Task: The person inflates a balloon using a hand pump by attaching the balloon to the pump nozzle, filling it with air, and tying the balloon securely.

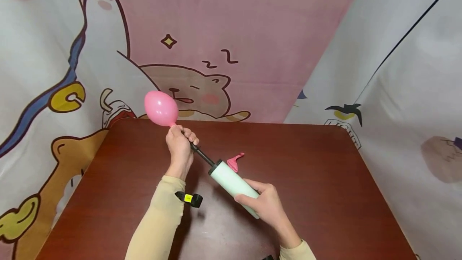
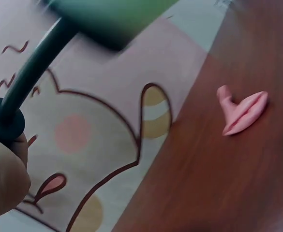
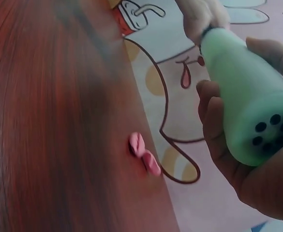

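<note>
A partly inflated pink balloon point(image 1: 161, 108) sits on the far end of a hand pump. My left hand point(image 1: 180, 147) pinches the balloon's neck and grips the pump's black nozzle end, with the black rod point(image 1: 203, 155) showing below it. Around the pale green pump barrel point(image 1: 234, 185) curl the fingers of my right hand point(image 1: 265, 204). In the right wrist view the barrel's end point(image 3: 272, 133) shows several dark holes. The pump slants above the table between both hands. A limp pink balloon point(image 1: 235, 162) lies on the table just beyond the barrel.
The brown wooden table point(image 1: 306, 163) spans the space beneath my hands. Behind its far edge hangs a cartoon-printed cloth point(image 1: 270, 51), with a pale cloth point(image 1: 404, 91) at the right. A black strap device point(image 1: 189, 199) is on my left wrist.
</note>
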Action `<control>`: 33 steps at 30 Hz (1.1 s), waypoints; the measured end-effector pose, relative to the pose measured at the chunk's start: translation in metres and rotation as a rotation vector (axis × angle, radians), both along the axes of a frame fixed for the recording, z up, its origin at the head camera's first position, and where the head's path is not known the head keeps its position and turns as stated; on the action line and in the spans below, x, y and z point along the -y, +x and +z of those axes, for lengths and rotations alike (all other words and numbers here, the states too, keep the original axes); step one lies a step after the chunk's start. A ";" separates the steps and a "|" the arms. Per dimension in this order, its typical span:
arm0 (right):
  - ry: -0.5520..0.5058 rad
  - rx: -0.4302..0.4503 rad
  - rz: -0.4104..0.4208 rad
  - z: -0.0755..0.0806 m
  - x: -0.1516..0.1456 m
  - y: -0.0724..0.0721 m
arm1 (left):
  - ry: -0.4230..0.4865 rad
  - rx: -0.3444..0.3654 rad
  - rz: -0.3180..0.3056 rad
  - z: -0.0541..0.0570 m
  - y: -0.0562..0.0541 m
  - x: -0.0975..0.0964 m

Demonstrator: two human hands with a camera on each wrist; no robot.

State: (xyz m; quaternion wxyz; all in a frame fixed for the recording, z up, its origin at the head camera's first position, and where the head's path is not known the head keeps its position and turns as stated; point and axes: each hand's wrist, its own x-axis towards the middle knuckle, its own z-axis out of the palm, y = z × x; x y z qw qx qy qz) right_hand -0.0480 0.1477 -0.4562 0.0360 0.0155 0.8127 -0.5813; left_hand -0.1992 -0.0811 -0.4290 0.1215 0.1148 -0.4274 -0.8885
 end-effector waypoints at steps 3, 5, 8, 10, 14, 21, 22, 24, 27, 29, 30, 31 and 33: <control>0.004 0.023 0.023 0.004 -0.010 0.004 | 0.004 -0.009 0.055 0.006 -0.006 0.011; -0.002 0.030 0.022 0.007 -0.014 0.005 | 0.006 -0.008 0.064 0.008 -0.007 0.014; -0.010 0.030 0.015 0.010 -0.017 0.003 | 0.006 -0.004 0.063 0.007 -0.006 0.010; -0.010 0.018 0.008 0.010 -0.014 0.000 | 0.003 0.003 0.058 0.005 -0.003 0.002; -0.007 -0.022 -0.016 0.008 0.000 -0.005 | -0.001 0.011 0.027 -0.003 0.009 -0.017; 0.005 -0.067 -0.061 0.003 0.017 -0.007 | -0.016 0.020 -0.026 -0.010 0.025 -0.033; -0.002 -0.063 -0.057 0.003 0.017 -0.007 | -0.017 0.018 -0.026 -0.009 0.024 -0.031; -0.014 -0.050 -0.039 0.003 0.016 -0.005 | -0.016 0.009 -0.018 -0.005 0.023 -0.025; -0.026 -0.027 -0.007 0.004 0.009 -0.001 | 0.000 -0.008 0.014 0.001 0.015 -0.011; -0.041 -0.002 0.004 0.005 0.001 0.003 | 0.010 -0.025 0.047 0.005 0.010 -0.001; -0.052 0.016 0.008 0.005 -0.003 0.005 | 0.012 -0.033 0.058 0.007 0.007 0.004; -0.064 0.028 0.016 0.005 -0.006 0.007 | 0.017 -0.041 0.064 0.009 0.006 0.008; -0.090 0.044 0.021 0.005 -0.011 0.009 | 0.016 -0.058 0.059 0.012 0.003 0.013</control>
